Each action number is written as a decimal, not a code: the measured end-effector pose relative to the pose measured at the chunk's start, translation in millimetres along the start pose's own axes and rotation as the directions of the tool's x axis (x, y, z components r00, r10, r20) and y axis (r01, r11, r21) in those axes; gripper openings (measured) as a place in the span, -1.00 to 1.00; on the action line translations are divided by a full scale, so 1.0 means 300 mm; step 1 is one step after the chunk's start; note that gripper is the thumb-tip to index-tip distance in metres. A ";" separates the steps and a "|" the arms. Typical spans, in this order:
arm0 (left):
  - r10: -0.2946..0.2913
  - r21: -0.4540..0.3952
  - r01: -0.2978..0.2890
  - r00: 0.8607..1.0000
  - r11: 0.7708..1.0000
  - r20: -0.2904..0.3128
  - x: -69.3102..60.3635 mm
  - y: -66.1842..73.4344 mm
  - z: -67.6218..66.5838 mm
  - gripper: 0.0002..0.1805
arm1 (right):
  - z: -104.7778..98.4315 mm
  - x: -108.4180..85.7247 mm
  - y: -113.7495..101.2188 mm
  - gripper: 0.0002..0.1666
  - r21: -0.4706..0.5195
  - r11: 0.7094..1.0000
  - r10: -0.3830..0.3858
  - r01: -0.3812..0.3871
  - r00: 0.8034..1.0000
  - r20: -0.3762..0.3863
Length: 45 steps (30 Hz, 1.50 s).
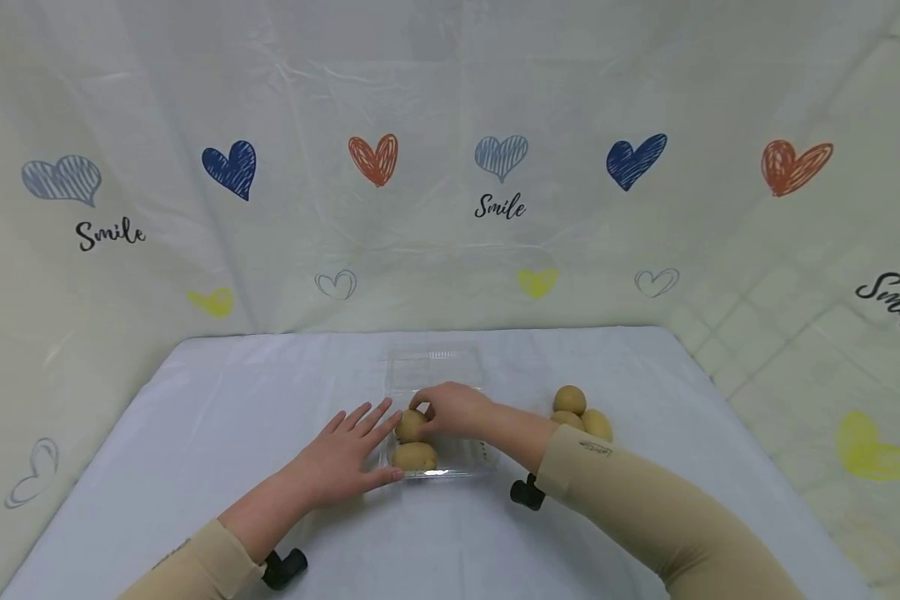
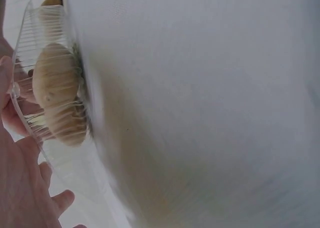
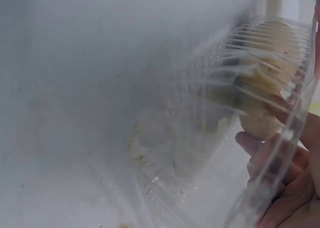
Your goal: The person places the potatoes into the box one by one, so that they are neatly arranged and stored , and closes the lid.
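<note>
A clear plastic clamshell box (image 1: 450, 472) lies opened on the table, its lid (image 1: 435, 367) folded back. At the box's front left rests one potato (image 1: 415, 457). Just behind it is a second potato (image 1: 409, 426), which my right hand (image 1: 456, 408) grips from above between thumb and fingers. My left hand (image 1: 339, 461) is at the box's left side with its fingers spread, the thumb by the front rim. Through the ribbed wall the left wrist view shows the front potato (image 2: 56, 75). In the right wrist view, the right fingers (image 3: 252, 143) appear behind clear plastic.
Several loose potatoes (image 1: 570, 400) sit together to the right of the box, partly hidden by the right forearm. A white cloth (image 1: 217, 433) covers the table. Behind it hangs a pale curtain (image 1: 435, 233) printed with hearts.
</note>
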<state>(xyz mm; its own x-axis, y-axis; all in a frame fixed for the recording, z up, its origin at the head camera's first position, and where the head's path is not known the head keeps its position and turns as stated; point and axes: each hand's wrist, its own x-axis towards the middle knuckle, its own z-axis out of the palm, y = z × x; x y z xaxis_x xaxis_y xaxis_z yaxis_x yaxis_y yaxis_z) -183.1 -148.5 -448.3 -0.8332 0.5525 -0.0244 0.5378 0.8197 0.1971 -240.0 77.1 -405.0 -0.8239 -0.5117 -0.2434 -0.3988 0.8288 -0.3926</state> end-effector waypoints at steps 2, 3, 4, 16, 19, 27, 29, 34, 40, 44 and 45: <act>-0.009 0.002 0.009 1.000 1.000 0.008 -0.003 0.002 -0.004 0.01 | 0.003 0.003 -0.008 -0.53 -0.003 1.000 0.000 0.000 1.000 -0.002; -0.011 0.005 0.011 1.000 1.000 0.007 -0.004 0.001 -0.004 0.01 | 0.004 0.005 -0.011 -0.52 -0.004 1.000 0.000 0.000 1.000 -0.003; -0.013 0.006 0.013 1.000 1.000 0.004 -0.005 -0.001 -0.003 0.01 | 0.006 0.007 -0.014 -0.52 -0.009 1.000 0.001 -0.001 1.000 -0.004; -0.005 0.013 0.005 1.000 1.000 -0.011 -0.013 0.002 -0.012 -0.01 | -0.018 -0.008 -0.004 -0.44 0.008 1.000 0.008 -0.008 1.000 -0.017; -0.004 0.004 0.004 1.000 1.000 -0.002 -0.016 0.013 -0.026 -0.02 | -0.033 -0.016 0.003 -0.46 0.031 0.999 -0.005 0.006 1.000 -0.019; -0.014 0.008 0.014 1.000 1.000 0.024 -0.014 0.024 -0.038 -0.01 | -0.047 -0.029 0.041 -0.48 0.081 0.996 -0.031 0.033 0.999 -0.028; -0.012 0.006 0.012 1.000 1.000 0.021 -0.012 0.023 -0.035 -0.01 | -0.052 -0.036 0.051 -0.47 0.098 0.994 -0.036 0.039 0.999 -0.032; 0.001 0.005 -0.001 1.000 1.000 0.003 -0.007 0.018 -0.025 -0.02 | -0.086 -0.067 0.071 -0.51 0.131 0.991 -0.036 0.041 0.999 -0.041; -0.004 0.006 0.004 1.000 1.000 0.010 -0.004 0.018 -0.025 0.00 | -0.137 -0.114 0.108 -0.59 0.137 0.990 -0.014 0.024 0.997 -0.075; -0.020 0.005 0.020 0.999 1.000 0.039 -0.003 0.025 -0.036 0.00 | -0.172 -0.152 0.152 -0.61 0.127 0.992 0.005 0.005 0.997 -0.080; -0.020 0.004 0.019 0.999 1.000 0.043 -0.003 0.027 -0.037 -0.01 | -0.180 -0.162 0.164 -0.62 0.121 0.993 0.013 -0.003 0.997 -0.077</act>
<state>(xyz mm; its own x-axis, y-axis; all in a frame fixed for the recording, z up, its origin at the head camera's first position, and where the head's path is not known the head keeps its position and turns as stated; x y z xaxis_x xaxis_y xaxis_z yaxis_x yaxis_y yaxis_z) -179.4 -144.1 -435.8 -0.8373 0.5423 -0.0701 0.5220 0.8308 0.1931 -241.1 154.9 -364.5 -0.8575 -0.4822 -0.1795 -0.3444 0.7971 -0.4960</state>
